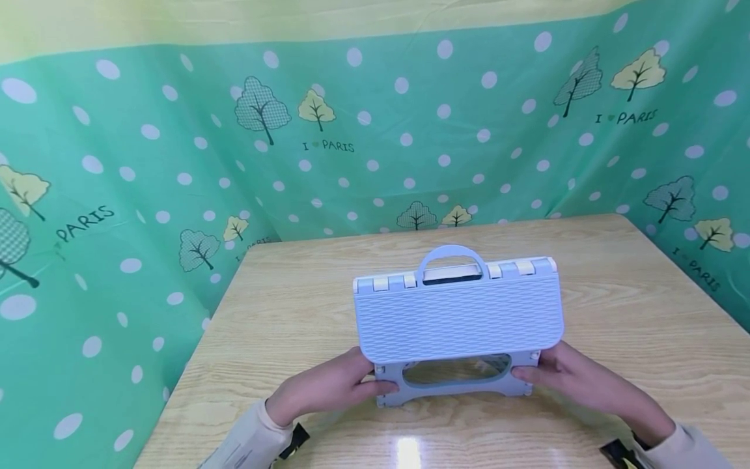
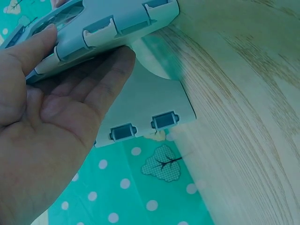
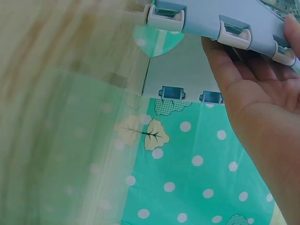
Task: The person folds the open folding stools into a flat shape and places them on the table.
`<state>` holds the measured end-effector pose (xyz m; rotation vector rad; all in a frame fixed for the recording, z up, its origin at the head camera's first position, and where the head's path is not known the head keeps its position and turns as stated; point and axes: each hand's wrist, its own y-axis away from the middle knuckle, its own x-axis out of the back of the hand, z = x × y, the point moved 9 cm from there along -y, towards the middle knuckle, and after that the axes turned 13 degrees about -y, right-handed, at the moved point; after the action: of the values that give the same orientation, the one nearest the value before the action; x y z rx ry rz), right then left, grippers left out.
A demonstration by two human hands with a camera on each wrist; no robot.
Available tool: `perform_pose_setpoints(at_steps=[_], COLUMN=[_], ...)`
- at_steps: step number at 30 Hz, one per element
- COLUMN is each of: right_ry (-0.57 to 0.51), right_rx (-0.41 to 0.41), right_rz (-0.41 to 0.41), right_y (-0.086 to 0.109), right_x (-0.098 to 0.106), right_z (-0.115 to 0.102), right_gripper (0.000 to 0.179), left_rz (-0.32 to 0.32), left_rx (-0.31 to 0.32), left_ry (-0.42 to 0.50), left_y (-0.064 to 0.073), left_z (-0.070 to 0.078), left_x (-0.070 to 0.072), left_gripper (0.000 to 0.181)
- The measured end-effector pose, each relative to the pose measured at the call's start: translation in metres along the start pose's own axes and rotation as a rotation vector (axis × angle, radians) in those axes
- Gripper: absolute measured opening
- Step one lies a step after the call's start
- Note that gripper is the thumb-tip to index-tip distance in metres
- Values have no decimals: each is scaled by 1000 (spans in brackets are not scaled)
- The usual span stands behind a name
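Observation:
A light blue folding step stool (image 1: 459,319), partly unfolded, stands on the table in the head view. Its ribbed top slopes toward me, with white hinge pieces and an arched carry handle (image 1: 450,250) along the upper edge. Below the top shows the near leg panel (image 1: 391,372) with an oval opening. My left hand (image 1: 328,385) grips that panel's left side, thumb in front and fingers behind. On the right side my right hand (image 1: 580,378) grips it the same way. Both wrist views show the fingers beneath the near panel and another leg panel (image 2: 145,103) farther back.
The wood-grain table (image 1: 287,319) extends around the stool on every side. Behind it and at both sides hangs a green curtain (image 1: 404,176) with white dots and printed trees. Black straps (image 1: 295,441) are at the wrists.

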<state>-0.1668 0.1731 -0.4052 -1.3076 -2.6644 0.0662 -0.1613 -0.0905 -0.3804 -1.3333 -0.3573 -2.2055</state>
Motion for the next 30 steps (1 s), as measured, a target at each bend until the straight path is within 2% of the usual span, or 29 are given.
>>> perform_pose_setpoints(at_steps=[12,30], right_ry=[6,13], right_rx=[-2,6], right_rz=[0,8], right_y=[0,-1], right_x=[0,0], right_z=[-1,-2], right_gripper=[63,65], left_rz=[-9,-3], left_rx=[17,-5], left_ry=[-1,14], left_y=[0,-1], left_z=[-1,-1], left_x=[0,-1], left_gripper=[66,67])
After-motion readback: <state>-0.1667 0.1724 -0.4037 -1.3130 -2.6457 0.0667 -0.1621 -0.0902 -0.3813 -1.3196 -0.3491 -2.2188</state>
